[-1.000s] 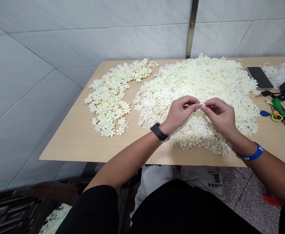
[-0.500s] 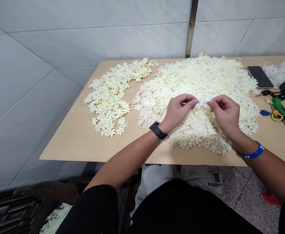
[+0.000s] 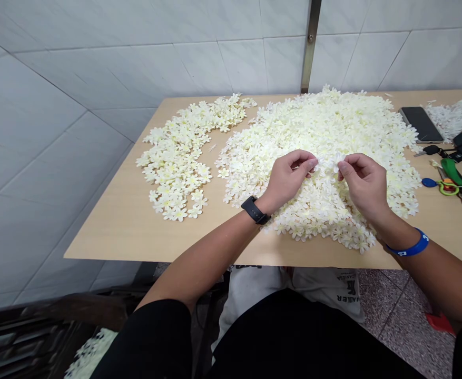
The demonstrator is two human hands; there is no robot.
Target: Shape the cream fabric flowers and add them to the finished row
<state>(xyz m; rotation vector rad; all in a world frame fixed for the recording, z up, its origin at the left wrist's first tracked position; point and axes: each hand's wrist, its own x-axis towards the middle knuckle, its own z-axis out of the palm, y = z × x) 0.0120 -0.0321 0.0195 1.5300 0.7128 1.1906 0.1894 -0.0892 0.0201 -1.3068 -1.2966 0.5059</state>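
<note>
Smartphone (image 3: 421,125), keys (image 3: 431,150), perhaps green pliers (image 3: 454,173)

Craft workroom: white tiled walls (image 3: 96,68), wooden table (image 3: 116,231), heaped artificial flowers (image 3: 325,126).

You face a wall of large white marble-look tiles (image 3: 96,68), split by an upright brass-coloured metal strip (image 3: 310,47). A pale wood-toned table (image 3: 108,231) stands against it. Speckled terrazzo floor (image 3: 404,326) shows to your lower right, dark wooden furniture (image 3: 25,337) to your lower left, under even, bright light.
</note>
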